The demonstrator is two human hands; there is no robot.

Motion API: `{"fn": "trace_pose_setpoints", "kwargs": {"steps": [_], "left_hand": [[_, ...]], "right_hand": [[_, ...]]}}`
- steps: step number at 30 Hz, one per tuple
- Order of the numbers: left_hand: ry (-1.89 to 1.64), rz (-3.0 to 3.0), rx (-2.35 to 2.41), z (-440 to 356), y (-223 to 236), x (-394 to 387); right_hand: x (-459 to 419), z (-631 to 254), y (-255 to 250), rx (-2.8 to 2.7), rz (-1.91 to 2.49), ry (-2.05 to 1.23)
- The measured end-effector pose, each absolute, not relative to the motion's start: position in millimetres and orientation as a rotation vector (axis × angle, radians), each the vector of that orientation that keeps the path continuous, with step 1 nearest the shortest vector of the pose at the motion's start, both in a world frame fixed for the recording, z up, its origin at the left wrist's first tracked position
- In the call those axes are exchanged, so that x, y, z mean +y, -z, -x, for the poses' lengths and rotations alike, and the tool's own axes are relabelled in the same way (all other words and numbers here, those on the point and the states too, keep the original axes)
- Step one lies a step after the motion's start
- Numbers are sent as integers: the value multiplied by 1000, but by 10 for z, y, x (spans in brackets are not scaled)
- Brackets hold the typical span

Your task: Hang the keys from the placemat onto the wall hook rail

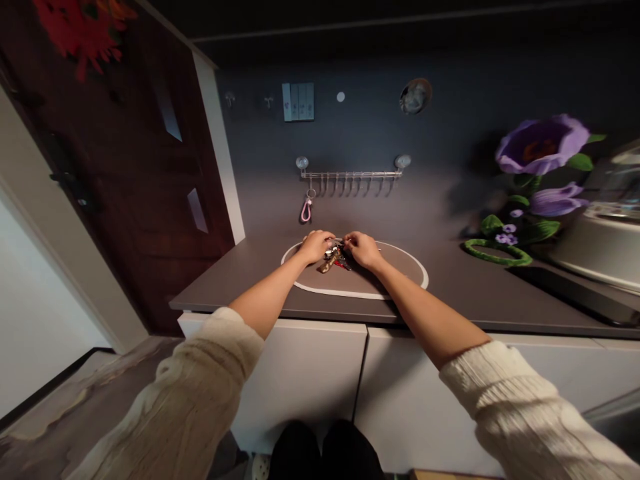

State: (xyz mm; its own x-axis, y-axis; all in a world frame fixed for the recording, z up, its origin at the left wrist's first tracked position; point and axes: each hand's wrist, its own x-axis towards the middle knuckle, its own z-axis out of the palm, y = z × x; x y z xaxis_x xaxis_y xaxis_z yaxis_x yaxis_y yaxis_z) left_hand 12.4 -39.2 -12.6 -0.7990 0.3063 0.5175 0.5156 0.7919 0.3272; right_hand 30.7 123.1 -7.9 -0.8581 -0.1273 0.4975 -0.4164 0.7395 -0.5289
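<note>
A small bunch of keys (pixel 334 255), with a brown piece and a bit of red among the metal, is over the oval mat (pixel 345 288) on the counter. My left hand (pixel 316 246) grips its left side with fingers bent. On the other side, my right hand (pixel 363 250) has its fingers pinched at the bunch's upper right. The fingertips partly hide what each hand grasps. Behind them, a hook rail (pixel 353 175) is mounted on the wall, and a pink loop keychain (pixel 306 211) hangs near its left end.
Purple flowers (pixel 543 147) with a green ring base stand on the counter (pixel 450 293) at right, beside a pale appliance (pixel 605 243). White cabinet doors (pixel 305 373) are below. A dark red door (pixel 150 200) is at left. A switch panel (pixel 299 102) is on the wall.
</note>
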Motion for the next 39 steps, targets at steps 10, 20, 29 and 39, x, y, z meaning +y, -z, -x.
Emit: {"fn": "trace_pose_setpoints", "kwargs": {"steps": [10, 20, 29, 39], "left_hand": [[429, 703, -2581, -58, 110, -347], [666, 626, -2577, -114, 30, -553], [1042, 617, -2510, -98, -31, -696], [1821, 428, -2259, -86, -57, -671]], "right_hand": [[1212, -284, 79, -2498, -433, -814], [1188, -347, 42, -2552, -433, -787], [1168, -371, 24, -2573, -457, -772], [1138, -346, 55, -2521, -543, -764]]}}
